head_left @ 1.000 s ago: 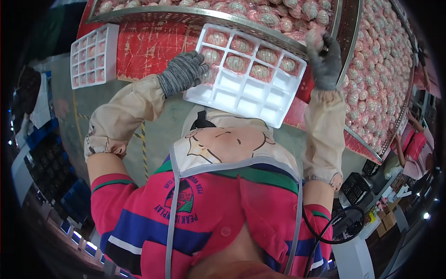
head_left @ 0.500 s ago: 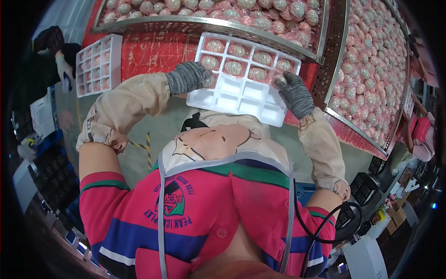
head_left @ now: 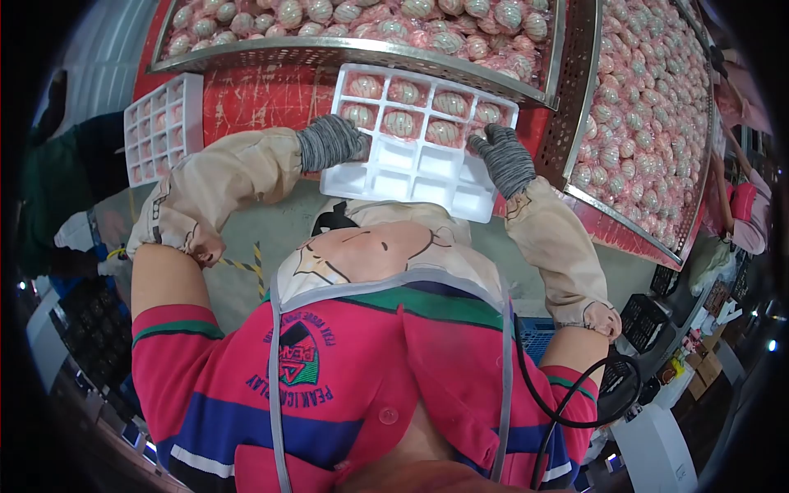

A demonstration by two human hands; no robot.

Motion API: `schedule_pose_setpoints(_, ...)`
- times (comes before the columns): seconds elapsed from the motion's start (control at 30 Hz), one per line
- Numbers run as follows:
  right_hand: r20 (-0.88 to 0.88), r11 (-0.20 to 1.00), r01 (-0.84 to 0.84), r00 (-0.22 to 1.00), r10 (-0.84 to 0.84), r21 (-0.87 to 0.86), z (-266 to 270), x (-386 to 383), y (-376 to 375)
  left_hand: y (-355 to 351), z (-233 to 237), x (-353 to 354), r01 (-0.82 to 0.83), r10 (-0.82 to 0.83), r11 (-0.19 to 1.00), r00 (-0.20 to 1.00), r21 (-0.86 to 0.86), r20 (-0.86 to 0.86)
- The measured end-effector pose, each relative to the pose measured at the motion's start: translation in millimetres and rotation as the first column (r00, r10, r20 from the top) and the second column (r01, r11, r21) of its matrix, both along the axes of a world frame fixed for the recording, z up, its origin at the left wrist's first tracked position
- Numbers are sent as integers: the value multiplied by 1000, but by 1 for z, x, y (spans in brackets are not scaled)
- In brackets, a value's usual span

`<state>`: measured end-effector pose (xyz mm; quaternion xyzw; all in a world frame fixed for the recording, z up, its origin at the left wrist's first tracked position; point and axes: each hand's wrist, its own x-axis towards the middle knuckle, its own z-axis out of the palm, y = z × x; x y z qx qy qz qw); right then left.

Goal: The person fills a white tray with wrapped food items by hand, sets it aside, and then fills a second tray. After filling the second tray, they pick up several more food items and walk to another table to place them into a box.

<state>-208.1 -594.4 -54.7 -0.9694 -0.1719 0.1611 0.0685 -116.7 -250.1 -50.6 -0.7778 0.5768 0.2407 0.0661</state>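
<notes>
A white foam tray with square compartments lies tilted in front of me. Its two far rows hold round, pale items in clear wrappers with pink print; the bare compartments are nearer my body. Both my hands wear grey knitted gloves. At the tray's left side, my left hand has its fingers curled over the near-left compartment, around a wrapped item mostly hidden by the glove. My right hand is at the right side, fingers closed over the end of the second row, where pink wrapper shows beneath them.
A metal-edged bin heaped with wrapped items runs along the far side, and a second bin stands at right. Another filled white tray rests upright at left. People stand at both sides; black crates are at lower right.
The view has shifted slightly, so the tray sits a little further left. My left hand covers more of the wrapped item beneath it; my right hand has stayed at the second row's end.
</notes>
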Motion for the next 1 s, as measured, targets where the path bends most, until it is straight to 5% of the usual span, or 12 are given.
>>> schedule_pose_setpoints(0.37,-35,965,-37,999,29,-261,-13,12,16,-10,2,-11,-183,179,979,982,91,54)
schedule_pose_setpoints(0.43,87,1000,-26,996,26,-1,-5,5,11,-6,0,-19,-225,221,974,969,21,110)
schedule_pose_setpoints(0.47,-47,989,144,989,-142,43,-4,3,11,-5,-3,-22,-210,200,976,971,58,133)
schedule_pose_setpoints(0.57,52,997,53,997,-56,56,-25,-1,-4,-5,8,-34,-345,353,935,929,-80,113)
schedule_pose_setpoints(0.6,-307,861,491,847,-435,135,-15,13,5,-2,-12,-29,-444,444,896,895,-10,45)
schedule_pose_setpoints(0.63,-317,865,486,846,-429,124,2,23,4,-2,-13,-27,-452,452,892,892,-7,30)
schedule_pose_setpoints(0.7,-360,996,-13,932,44,88,28,52,-1,-5,0,-16,-346,355,931,932,112,-74)
schedule_pose_setpoints(0.73,-180,894,76,984,6,443,14,60,-11,-15,-1,-13,-391,406,871,914,297,9)
schedule_pose_setpoints(0.77,-165,895,60,986,16,442,4,68,-26,-11,2,-16,-404,416,868,909,290,23)
schedule_pose_setpoints(0.83,-25,582,204,953,-301,787,56,100,-20,-2,14,-21,-401,401,916,916,-20,-16)
schedule_pose_setpoints(0.9,87,573,328,811,-578,751,71,151,-25,-6,25,-7,-478,482,871,876,-112,13)
schedule_pose_setpoints(1.0,177,716,489,751,-636,498,34,233,-28,-21,57,45,-389,649,571,753,-723,107)
